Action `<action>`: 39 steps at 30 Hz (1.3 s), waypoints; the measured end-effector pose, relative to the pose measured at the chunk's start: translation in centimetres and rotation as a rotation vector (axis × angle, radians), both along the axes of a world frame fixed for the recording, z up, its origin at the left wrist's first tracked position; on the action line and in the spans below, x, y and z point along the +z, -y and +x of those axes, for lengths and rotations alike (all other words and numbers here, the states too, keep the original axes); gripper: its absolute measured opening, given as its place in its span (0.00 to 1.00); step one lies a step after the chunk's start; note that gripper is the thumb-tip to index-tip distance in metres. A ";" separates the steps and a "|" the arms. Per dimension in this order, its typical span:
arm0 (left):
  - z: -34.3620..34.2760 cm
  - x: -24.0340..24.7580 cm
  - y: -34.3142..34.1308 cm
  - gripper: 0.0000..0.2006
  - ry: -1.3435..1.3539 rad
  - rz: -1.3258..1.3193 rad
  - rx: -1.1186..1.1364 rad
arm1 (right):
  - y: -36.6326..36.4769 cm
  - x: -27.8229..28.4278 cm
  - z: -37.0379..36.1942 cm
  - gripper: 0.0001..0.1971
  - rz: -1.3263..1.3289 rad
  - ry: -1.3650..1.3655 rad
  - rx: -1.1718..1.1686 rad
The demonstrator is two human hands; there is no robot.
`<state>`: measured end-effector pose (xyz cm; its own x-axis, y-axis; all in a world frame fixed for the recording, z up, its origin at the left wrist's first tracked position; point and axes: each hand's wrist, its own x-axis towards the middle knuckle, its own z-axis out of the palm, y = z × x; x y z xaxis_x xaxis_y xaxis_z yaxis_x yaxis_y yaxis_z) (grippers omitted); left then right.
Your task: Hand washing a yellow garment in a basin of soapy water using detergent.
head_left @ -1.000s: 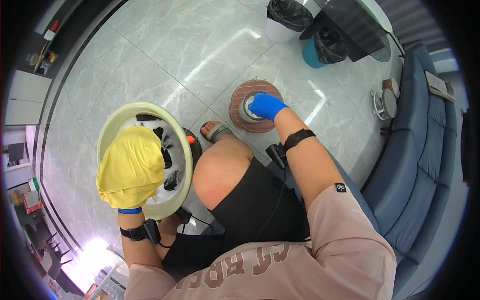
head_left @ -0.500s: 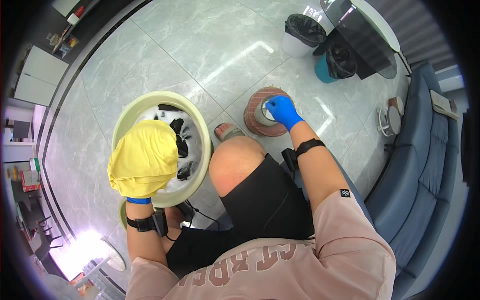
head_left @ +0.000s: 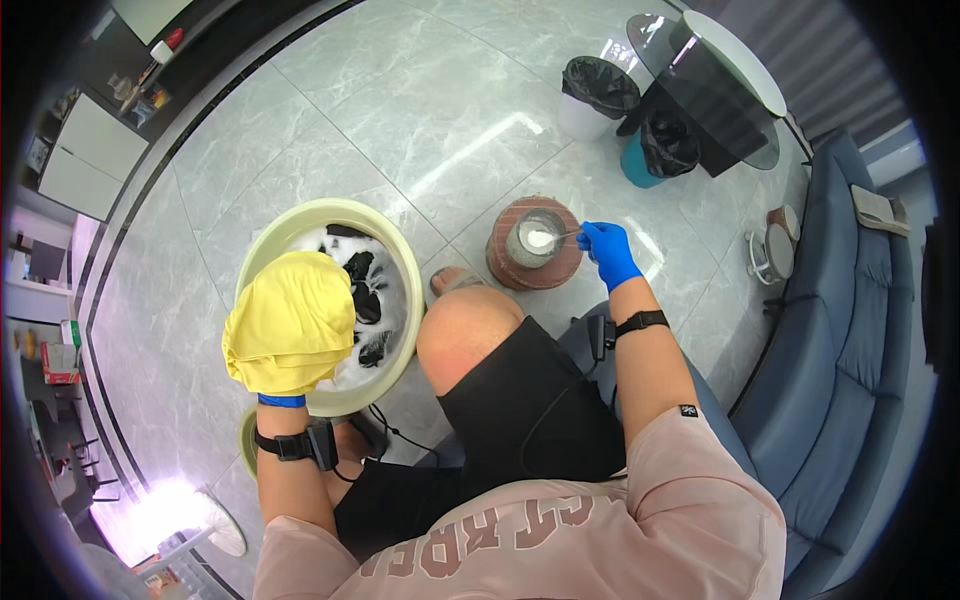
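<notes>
Yellow cloth is draped over my left hand, held above the left side of a pale green basin. Only the blue glove's cuff shows below the cloth; the fingers are hidden. Dark pieces of fabric lie in foamy water in the basin. To the right, my right hand, in a blue glove, is closed around the handle of a spoon. White powder sits at the spoon's far end, over the mouth of a round greyish jar. Beneath the jar is a reddish-brown round stool.
My knee and sandalled foot are between basin and stool. A blue sofa runs along the right. Two lined bins stand by a dark glass table at the far right. A black cable trails below the basin.
My right hand has drawn back to the right from over the jar, and the spoon now shows in it. The left hand and yellow cloth have hardly moved.
</notes>
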<state>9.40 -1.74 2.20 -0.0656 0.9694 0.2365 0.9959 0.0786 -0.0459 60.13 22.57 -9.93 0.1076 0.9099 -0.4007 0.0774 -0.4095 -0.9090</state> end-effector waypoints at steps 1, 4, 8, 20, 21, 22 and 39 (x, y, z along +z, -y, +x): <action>0.1 0.0 0.0 0.38 -0.002 0.001 0.003 | 0.2 0.7 0.3 0.12 -0.008 -0.016 -0.007; 0.1 0.5 0.0 0.38 -0.001 0.016 0.011 | 0.1 1.4 1.4 0.11 -0.046 -0.106 -0.040; -0.4 0.9 0.6 0.38 -0.006 0.036 0.048 | 0.3 3.4 0.1 0.11 -0.007 -0.250 0.009; 1.8 5.0 -0.6 0.35 0.277 0.185 0.027 | 2.8 18.7 -20.0 0.12 0.067 -0.400 0.442; 2.0 5.5 -1.0 0.35 0.286 0.188 0.032 | 3.7 20.2 -22.8 0.11 0.058 -0.387 0.489; 2.5 6.9 -1.3 0.33 0.305 0.139 0.056 | 4.7 21.0 -25.2 0.11 0.080 -0.382 0.510; -1.2 -3.0 0.4 0.36 0.614 0.281 0.096 | 9.3 21.6 -24.2 0.10 0.678 0.040 0.585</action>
<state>8.16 -2.10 -0.85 -0.3508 0.8600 0.3706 0.8230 0.0943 0.5602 35.93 13.26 11.72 -0.4453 0.8635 0.2367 0.1418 0.3290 -0.9336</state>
